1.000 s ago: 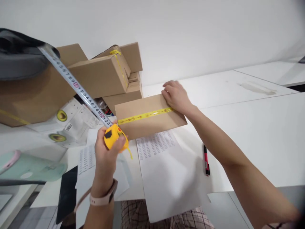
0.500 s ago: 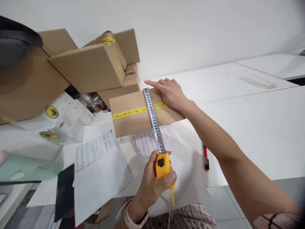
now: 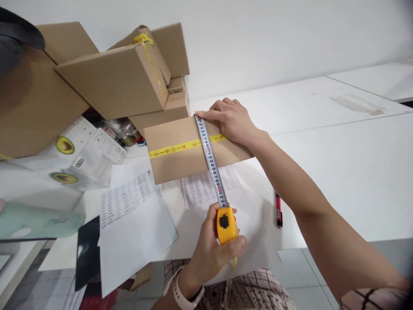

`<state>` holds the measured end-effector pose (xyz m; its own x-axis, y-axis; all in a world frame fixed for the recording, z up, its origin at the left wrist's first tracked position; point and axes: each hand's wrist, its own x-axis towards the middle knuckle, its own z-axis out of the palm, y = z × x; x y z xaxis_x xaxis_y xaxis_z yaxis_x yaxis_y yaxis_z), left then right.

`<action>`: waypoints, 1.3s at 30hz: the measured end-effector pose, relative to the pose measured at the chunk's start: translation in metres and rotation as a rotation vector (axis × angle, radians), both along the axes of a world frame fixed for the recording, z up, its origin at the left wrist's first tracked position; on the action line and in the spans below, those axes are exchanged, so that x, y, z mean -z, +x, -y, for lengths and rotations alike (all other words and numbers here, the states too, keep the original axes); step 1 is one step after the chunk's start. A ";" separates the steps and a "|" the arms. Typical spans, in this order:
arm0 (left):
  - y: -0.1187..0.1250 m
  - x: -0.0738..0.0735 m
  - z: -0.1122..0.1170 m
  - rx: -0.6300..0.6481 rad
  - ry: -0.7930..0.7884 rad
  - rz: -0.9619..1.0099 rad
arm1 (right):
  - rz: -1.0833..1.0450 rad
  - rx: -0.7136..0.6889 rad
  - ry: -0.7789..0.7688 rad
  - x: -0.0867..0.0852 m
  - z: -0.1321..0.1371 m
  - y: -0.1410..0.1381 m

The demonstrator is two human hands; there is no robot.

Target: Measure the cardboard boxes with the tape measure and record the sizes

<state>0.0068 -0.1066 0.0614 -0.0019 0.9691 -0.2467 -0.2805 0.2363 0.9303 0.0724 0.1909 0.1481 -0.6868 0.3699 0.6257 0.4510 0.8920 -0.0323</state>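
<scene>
My left hand [image 3: 211,247] is closed around the yellow case of a tape measure [image 3: 227,226], near the front edge of the table. The metal blade [image 3: 213,168] runs out from it, across the top of a cardboard box [image 3: 174,165] sealed with yellow printed tape. At the box's far edge, my right hand [image 3: 234,118] presses its index fingertip on the blade's hooked end. The other fingers curl over that edge and the palm rests on the box. Printed sheets [image 3: 201,187] lie partly under the box.
Larger cardboard boxes [image 3: 109,82] are stacked at the back left, by white packages with avocado pictures [image 3: 87,159]. More paper [image 3: 132,241] lies at left, overhanging the table edge. A red marker [image 3: 278,211] is to the right. A pale green bottle [image 3: 41,219] lies far left.
My right index finger has come down onto the blade's end from just above it. The tape case has shifted slightly right and the blade slants more. The view has also moved a little.
</scene>
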 end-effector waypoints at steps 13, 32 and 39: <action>-0.012 0.051 0.033 -0.091 0.050 -0.224 | -0.092 0.144 0.027 0.011 0.035 0.014; -0.031 0.053 0.033 0.128 0.160 -0.520 | -0.608 -0.080 -0.692 -0.008 0.116 0.059; -0.032 0.047 0.030 0.161 0.207 -0.528 | -0.848 -0.265 -0.682 -0.030 0.155 0.053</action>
<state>-0.0249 -0.1370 0.0144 0.0785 0.9952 -0.0578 0.2581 0.0357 0.9655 0.1253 0.0355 0.1785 -0.2426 0.7194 0.6508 -0.1500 0.6350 -0.7578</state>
